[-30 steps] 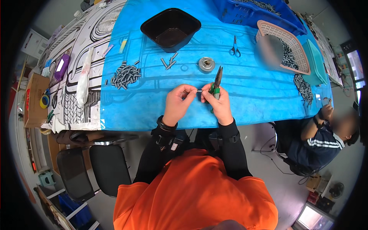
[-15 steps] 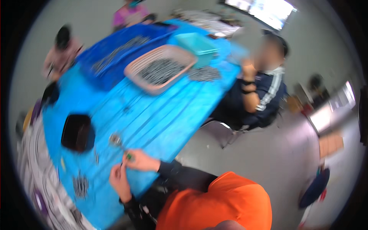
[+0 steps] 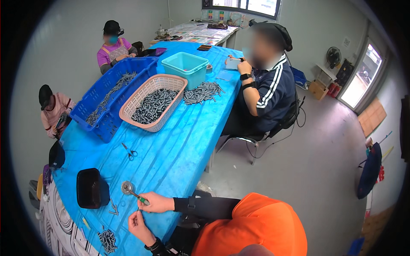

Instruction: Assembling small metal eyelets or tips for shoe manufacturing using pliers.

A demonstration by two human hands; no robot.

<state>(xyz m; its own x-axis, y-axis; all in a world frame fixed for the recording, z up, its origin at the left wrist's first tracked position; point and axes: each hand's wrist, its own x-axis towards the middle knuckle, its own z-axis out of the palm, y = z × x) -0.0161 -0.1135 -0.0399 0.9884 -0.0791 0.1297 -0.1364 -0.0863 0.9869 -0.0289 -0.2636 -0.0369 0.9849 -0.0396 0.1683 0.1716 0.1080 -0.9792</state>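
My right hand point(image 3: 157, 202) is closed around a short green-handled tool point(image 3: 143, 199). The tool's thin brownish shaft reaches over the rim of a small round metal tin point(image 3: 127, 187) on the blue-covered table. Just nearer to me, my left hand point(image 3: 138, 226) is pinched, its fingertips close below the right hand. A small dark piece shows at those fingertips, too small to name. Left of the hands lies a heap of small grey cylindrical parts point(image 3: 108, 241). A few more such parts point(image 3: 114, 208) lie beside a black plastic bin point(image 3: 92, 188).
Scissors point(image 3: 129, 152) lie mid-table. Farther off stand a pink basket point(image 3: 150, 125) and a blue crate point(image 3: 102, 135) of grey parts, a turquoise tub point(image 3: 194, 79) and a loose pile point(image 3: 204, 93). A co-worker point(image 3: 273, 81) sits at right holding a phone; two more people sit at the far left.
My view has swung, so the table and far wall sit lower in the picture, and the blur has cleared. Both hands remain close together by the tin, the green-handled tool still in my right.
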